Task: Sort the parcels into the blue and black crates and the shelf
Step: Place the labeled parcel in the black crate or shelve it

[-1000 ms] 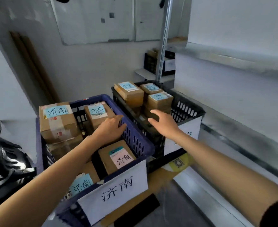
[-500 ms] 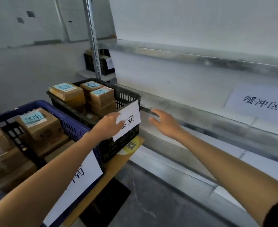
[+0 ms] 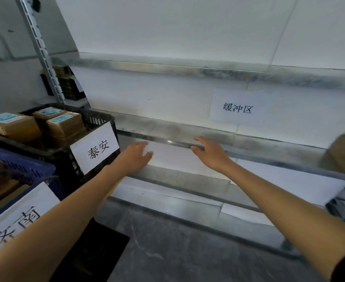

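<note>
Both hands have swung right, off the crates and across to the shelf (image 3: 167, 127) — the blue crate (image 3: 21, 169) now sits at the far left edge, with the black crate (image 3: 98, 119) just beside the left hand (image 3: 136, 157). That left hand is released, fingers straight, holding nothing. The right hand (image 3: 211, 154) is the same, fingers loose and spread over the shelf's metal front rail; whether it touches, I can't tell. Sorted parcels (image 3: 64, 125) sit stacked in the black crate, with more in the blue. And there at the right edge is a brown parcel (image 3: 343, 153), blurred, about level with the shelf as far as I can judge — that looks like the next one. Best to keep travelling right, take it with both hands on opposite sides and lift it clear of the rail. Then read its label before choosing a crate or the spot under the paper sign (image 3: 237, 108).
</note>
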